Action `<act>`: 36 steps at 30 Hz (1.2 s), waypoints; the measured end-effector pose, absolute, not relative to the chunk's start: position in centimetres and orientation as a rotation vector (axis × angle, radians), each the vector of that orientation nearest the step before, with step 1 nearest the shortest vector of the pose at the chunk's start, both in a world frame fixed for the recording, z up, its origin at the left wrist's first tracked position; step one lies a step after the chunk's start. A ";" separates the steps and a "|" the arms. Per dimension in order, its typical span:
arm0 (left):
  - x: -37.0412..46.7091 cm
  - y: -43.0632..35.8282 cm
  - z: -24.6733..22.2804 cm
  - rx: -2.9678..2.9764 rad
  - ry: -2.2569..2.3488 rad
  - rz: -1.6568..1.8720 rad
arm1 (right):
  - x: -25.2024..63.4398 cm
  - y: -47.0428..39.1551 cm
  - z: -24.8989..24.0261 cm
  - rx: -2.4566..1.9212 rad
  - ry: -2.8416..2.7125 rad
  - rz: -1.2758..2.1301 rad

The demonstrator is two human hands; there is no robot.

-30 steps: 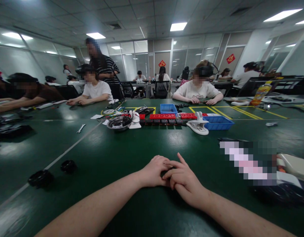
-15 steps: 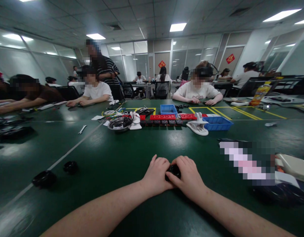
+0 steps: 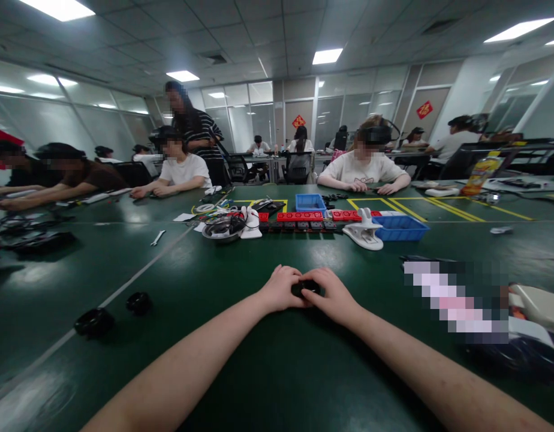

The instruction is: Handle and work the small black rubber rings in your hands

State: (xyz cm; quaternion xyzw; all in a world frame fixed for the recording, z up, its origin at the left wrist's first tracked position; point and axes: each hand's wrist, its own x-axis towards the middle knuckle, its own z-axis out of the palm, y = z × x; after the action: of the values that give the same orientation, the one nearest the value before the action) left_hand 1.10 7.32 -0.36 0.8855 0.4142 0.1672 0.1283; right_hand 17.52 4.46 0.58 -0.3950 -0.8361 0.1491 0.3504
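Between my two hands, above or on the green table (image 3: pixel 241 360), is a small round black piece (image 3: pixel 307 288); its exact kind is hard to make out. My left hand (image 3: pixel 280 289) curls around its left side. My right hand (image 3: pixel 333 294) closes on it from the right, thumb across the near side. Fingers cover much of the piece. Off to the left, two shiny black ring-shaped pieces lie on the tabletop, a larger ring (image 3: pixel 94 323) and a smaller ring (image 3: pixel 139 303).
Ahead stand a red power strip row (image 3: pixel 301 216), white clamps (image 3: pixel 364 229), a blue bin (image 3: pixel 400 228) and a metal bowl of cables (image 3: pixel 223 229). A small wrench (image 3: pixel 157 238) lies left. At right are a blurred-out item (image 3: pixel 457 300) and black coils (image 3: pixel 506 354). Co-workers sit opposite.
Both hands, still around the black piece, have moved slightly farther away and left. The camera view has shifted a little, moving the surroundings right and down in the picture.
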 end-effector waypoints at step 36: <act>2.8 5.7 -1.5 2.521 1.354 0.692 | 17.9 4.6 -0.7 -1.376 -2.011 0.201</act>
State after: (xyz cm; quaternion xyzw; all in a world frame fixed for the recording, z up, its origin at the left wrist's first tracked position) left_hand 2.85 5.74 -1.52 0.8522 0.4575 0.2339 0.0986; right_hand 17.90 4.64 -0.70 -0.5290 -0.7732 0.0771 0.3412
